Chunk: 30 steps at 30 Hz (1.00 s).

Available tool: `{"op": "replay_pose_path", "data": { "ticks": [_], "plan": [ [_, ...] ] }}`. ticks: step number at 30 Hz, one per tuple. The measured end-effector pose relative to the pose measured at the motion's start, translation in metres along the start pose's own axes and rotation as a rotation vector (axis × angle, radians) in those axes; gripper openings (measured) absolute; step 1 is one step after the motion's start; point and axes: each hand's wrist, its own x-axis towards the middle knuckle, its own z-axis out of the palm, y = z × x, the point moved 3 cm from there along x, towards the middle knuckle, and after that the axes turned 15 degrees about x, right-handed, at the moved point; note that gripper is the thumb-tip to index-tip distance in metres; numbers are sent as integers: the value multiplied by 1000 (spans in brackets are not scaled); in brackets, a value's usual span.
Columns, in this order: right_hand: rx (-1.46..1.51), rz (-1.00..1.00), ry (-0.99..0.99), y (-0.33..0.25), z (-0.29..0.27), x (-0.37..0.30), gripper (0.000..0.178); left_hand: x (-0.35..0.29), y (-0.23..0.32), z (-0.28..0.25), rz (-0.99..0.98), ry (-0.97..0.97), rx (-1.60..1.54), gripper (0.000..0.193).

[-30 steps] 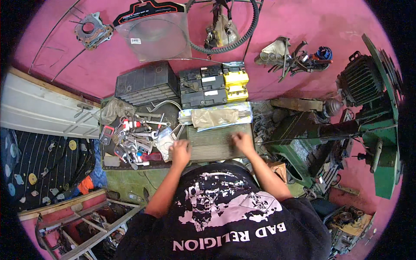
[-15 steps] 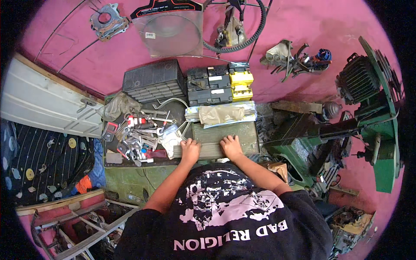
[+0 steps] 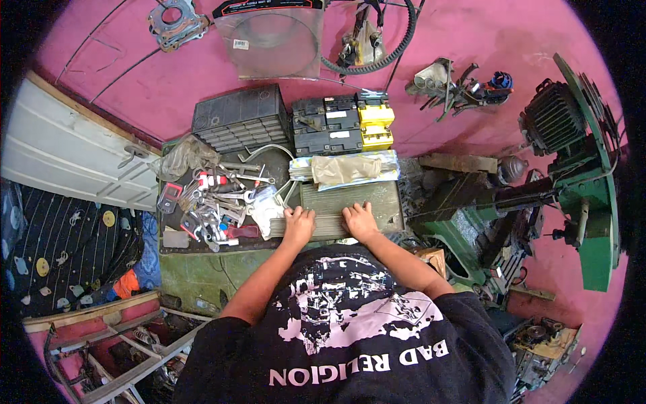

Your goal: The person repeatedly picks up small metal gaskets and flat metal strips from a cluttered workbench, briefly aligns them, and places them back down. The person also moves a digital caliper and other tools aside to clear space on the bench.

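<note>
A row of thin grey welding rods [image 3: 327, 227] lies side by side near the front edge of the bench. My left hand [image 3: 298, 224] is curled over their left part, my right hand [image 3: 360, 221] closed at their right end; the fingertips are partly hidden. Behind them stretches a greenish panel [image 3: 377, 200]. At its back lies an opened blue-and-yellow pack [image 3: 390, 166] holding more thin rods, with brown paper [image 3: 345, 170] across the top. A white crumpled cloth [image 3: 266, 210] sits just left of my left hand.
Wrenches and other hand tools [image 3: 219, 209] pile up on the left of the bench. Behind stand a black drawer cabinet [image 3: 235, 116] and several batteries [image 3: 328, 126]. A green drill press [image 3: 595, 202] rises at right; a white door [image 3: 81, 148] is at left.
The view has tilted a little, so the bench and wall sit slightly higher. Both hands stay at the rods, with little visible movement.
</note>
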Motion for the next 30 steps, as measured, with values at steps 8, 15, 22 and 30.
{"op": "replay_pose_path", "data": {
  "ticks": [8,15,22,30],
  "plan": [
    [39,87,-13,10,21,-1,30,3,-10,6,-50,-197,0,19],
    [48,169,-69,10,16,7,24,6,-10,9,-52,-82,-22,13],
    [-11,39,49,10,21,3,18,-2,-8,11,17,-78,-24,21],
    [49,58,22,10,26,2,19,-2,-10,24,-25,-153,-15,20]
  ]
}}
